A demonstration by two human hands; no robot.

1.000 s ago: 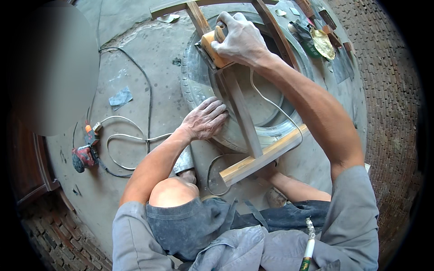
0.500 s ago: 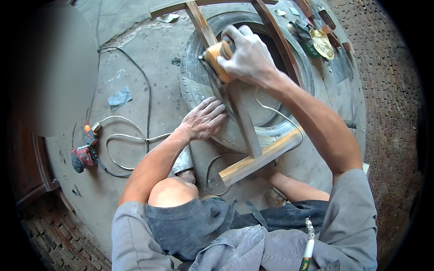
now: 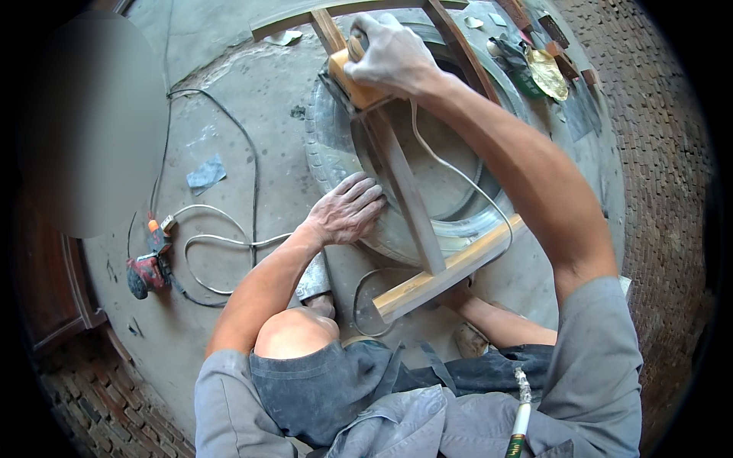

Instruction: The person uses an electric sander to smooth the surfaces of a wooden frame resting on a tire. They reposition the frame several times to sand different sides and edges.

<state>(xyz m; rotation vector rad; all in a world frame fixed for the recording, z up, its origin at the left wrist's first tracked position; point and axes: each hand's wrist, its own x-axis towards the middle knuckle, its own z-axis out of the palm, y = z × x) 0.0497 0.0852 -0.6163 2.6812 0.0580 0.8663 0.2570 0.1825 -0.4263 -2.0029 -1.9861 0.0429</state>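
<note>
My right hand (image 3: 397,57) is wrapped round a yellow-orange power sander (image 3: 359,84) with a white cord. The sander sits on a long bar of a wooden frame (image 3: 401,172), near the frame's far end. That frame lies across a worn tyre (image 3: 328,145), its pale crosspiece (image 3: 447,267) close to my legs. My left hand (image 3: 347,210), dusty like the right, rests with its fingers laid over the tyre's near left side; nothing shows in it. The sander's underside is hidden against the wood.
A red and black power tool (image 3: 149,271) lies on the concrete at left, near looping cords (image 3: 252,160) and a blue scrap (image 3: 206,174). At far right are a gold foil-like piece (image 3: 546,74) and wood blocks beside a brick surface (image 3: 664,153). A cigarette (image 3: 521,416) with long ash shows low.
My right hand has pushed the sander farther away and slightly left along the bar. My left hand stays on the tyre.
</note>
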